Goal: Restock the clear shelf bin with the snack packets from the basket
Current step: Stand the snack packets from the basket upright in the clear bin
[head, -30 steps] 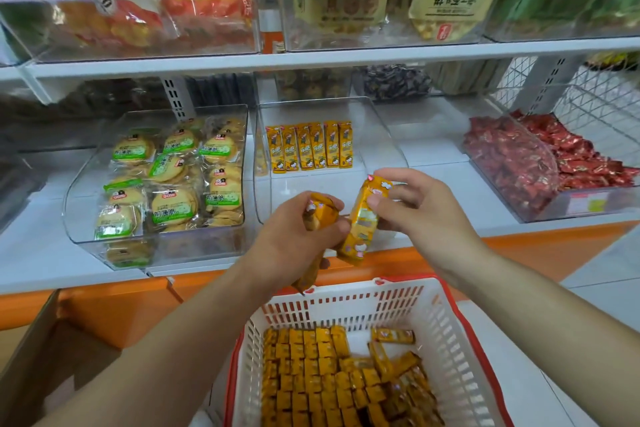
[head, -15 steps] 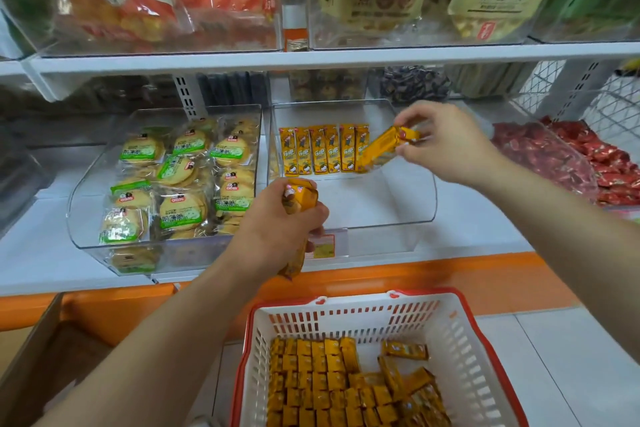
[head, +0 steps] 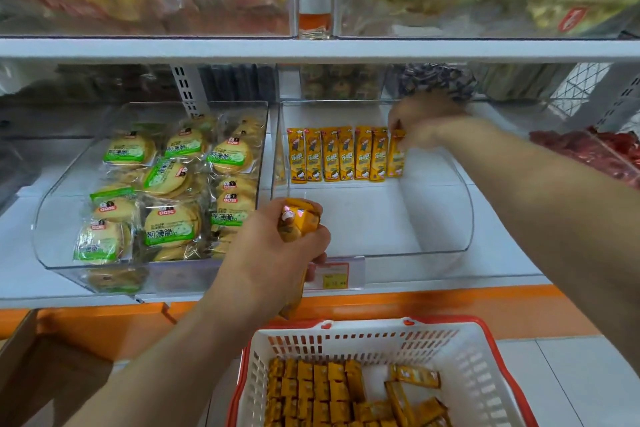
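A clear shelf bin point(head: 446, 253) sits at the middle of the lower shelf. Several yellow snack packets point(head: 337, 158) stand in a row along its back. My right hand point(head: 420, 123) reaches into the bin and pinches one more yellow packet point(head: 396, 158) at the right end of that row. My left hand point(head: 277, 253) hovers in front of the bin, fingers closed around a bunch of yellow packets point(head: 298, 218). Below, a white basket with a red rim point(head: 474, 367) holds many more of the same packets point(head: 322, 392).
Left of the target bin, another clear bin point(head: 69, 218) is filled with green-labelled round biscuits. A bin of red sweets point(head: 588, 156) stands at the right. An upper shelf edge point(head: 311, 48) hangs above. A price tag point(head: 334, 276) fronts the bin. A cardboard box point(head: 41, 374) is at lower left.
My right hand carried a packet from near my left hand up into the bin and set it at the right end of the row. The camera moved closer to the shelf.
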A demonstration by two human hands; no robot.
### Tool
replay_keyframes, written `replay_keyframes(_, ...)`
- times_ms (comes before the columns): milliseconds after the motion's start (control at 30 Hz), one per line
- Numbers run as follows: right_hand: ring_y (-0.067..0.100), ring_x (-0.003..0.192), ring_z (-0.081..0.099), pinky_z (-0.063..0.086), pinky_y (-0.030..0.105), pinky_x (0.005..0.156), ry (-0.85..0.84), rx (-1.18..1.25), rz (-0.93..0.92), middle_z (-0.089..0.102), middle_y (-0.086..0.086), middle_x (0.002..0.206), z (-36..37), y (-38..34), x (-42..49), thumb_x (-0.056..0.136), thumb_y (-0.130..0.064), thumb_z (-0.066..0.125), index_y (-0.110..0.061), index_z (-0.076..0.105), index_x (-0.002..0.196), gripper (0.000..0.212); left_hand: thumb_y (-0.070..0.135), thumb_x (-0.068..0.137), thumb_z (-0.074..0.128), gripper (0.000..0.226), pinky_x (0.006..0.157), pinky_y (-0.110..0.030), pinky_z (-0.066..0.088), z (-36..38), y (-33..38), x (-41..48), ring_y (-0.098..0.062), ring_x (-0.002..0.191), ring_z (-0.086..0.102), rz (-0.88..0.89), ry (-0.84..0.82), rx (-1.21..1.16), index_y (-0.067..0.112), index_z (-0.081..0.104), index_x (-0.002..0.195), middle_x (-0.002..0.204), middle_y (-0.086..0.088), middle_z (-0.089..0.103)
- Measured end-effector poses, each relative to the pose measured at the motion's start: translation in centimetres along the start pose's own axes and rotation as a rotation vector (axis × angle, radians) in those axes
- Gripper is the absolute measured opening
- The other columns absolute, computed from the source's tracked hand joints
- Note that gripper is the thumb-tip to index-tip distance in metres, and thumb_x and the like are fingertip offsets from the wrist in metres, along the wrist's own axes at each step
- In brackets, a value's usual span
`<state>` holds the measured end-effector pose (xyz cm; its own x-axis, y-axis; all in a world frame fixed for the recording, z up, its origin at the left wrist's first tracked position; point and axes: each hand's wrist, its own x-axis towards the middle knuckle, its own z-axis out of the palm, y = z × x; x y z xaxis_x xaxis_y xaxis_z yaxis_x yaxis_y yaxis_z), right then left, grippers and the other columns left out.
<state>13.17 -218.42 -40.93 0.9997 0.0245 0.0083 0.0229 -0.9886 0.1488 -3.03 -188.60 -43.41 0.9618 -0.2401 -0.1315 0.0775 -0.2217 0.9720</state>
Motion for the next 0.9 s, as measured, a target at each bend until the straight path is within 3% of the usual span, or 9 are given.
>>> replay_keyframes(100,0.027,0.102,0.062,0.042,0.028,0.075,-0.036,-0.002,0.005,0.066,0.004,0.113,0.7,-0.2,0.7,0.079,-0.022,0.079,-0.026,0.066,0.111,0.035,0.021,0.091,0.072,0.018,0.059,-0.023,0.060,-0.1,-0.2,0.0,-0.017,0.070,0.073,0.009,0.003,0.017,0.029,0.067,0.105,0.074,0.001,0.075)
replay_keyframes(167,0.028,0.101,0.062,0.048,0.030,0.075,-0.022,0.003,0.009,0.065,0.007,0.116,1.2,-0.2,1.0,0.082,-0.017,0.074,-0.023,0.065,0.113,0.034,0.023,0.089,0.073,0.018,0.056,-0.019,0.058,-0.3,-0.2,-0.1,-0.014,0.071,0.073,0.008,0.012,0.015,0.032,0.069,0.105,0.074,0.003,0.075)
replay_keyframes(333,0.030,0.120,0.057,0.048,0.038,0.099,0.107,0.211,0.067,0.059,0.007,0.134,-0.1,0.0,-1.6,0.087,-0.027,0.074,-0.021,0.064,0.124,0.039,0.032,0.089,0.073,0.016,0.051,-0.014,0.051,-0.5,0.1,-0.6,-0.003,0.072,0.071,0.015,0.022,0.026,0.035,0.070,0.104,0.076,0.012,0.073)
replay_keyframes(433,0.027,0.108,0.063,0.048,0.033,0.090,0.226,0.323,0.054,0.067,0.002,0.119,-1.0,-0.7,-6.9,0.083,-0.030,0.076,-0.021,0.070,0.113,0.031,0.040,0.089,0.072,0.008,0.051,-0.013,0.050,-0.1,0.7,-0.9,-0.002,0.074,0.070,0.011,-0.003,0.040,0.034,0.069,0.094,0.075,0.018,0.071)
replay_keyframes(567,0.008,0.074,0.064,0.048,0.019,0.066,0.223,0.807,0.017,0.072,-0.011,0.086,-0.9,-4.6,-16.3,0.079,-0.027,0.081,-0.025,0.072,0.088,0.012,0.043,0.088,0.073,0.012,0.062,-0.026,0.059,0.7,1.4,-1.5,-0.015,0.081,0.071,0.012,0.016,0.030,0.032,0.071,0.085,0.078,0.009,0.071)
replay_keyframes(667,0.007,0.071,0.065,0.049,0.020,0.065,0.075,1.156,-0.035,0.072,-0.012,0.090,-0.4,-8.8,-22.2,0.077,-0.033,0.080,-0.031,0.070,0.094,0.020,0.040,0.088,0.075,0.015,0.069,-0.035,0.059,1.9,1.8,-2.0,-0.023,0.077,0.071,0.012,0.029,0.007,0.025,0.074,0.091,0.085,-0.005,0.074)
replay_keyframes(767,0.008,0.079,0.069,0.057,0.030,0.068,-0.034,1.233,-0.011,0.067,-0.016,0.097,0.0,-12.1,-25.5,0.062,-0.059,0.076,-0.037,0.061,0.102,0.048,0.034,0.085,0.080,0.029,0.062,-0.032,0.056,3.8,2.1,-2.7,-0.023,0.068,0.069,0.042,0.064,-0.024,0.009,0.074,0.099,0.082,-0.014,0.074)
replay_keyframes(833,0.007,0.075,0.068,0.055,0.029,0.067,-0.003,1.242,0.037,0.066,-0.015,0.094,0.1,-13.0,-26.1,0.063,-0.054,0.080,-0.036,0.058,0.100,0.047,0.035,0.085,0.080,0.031,0.065,-0.029,0.059,4.7,2.4,-3.0,-0.023,0.071,0.073,0.052,0.070,-0.050,0.007,0.072,0.097,0.077,-0.009,0.075)
replay_keyframes(900,0.007,0.071,0.068,0.054,0.025,0.064,0.057,1.269,0.077,0.068,-0.010,0.089,0.0,-12.8,-26.0,0.073,-0.038,0.083,-0.033,0.060,0.100,0.036,0.038,0.087,0.078,0.031,0.075,-0.036,0.063,5.1,2.6,-3.2,-0.026,0.080,0.076,0.054,0.053,-0.090,0.009,0.072,0.097,0.083,-0.009,0.076)
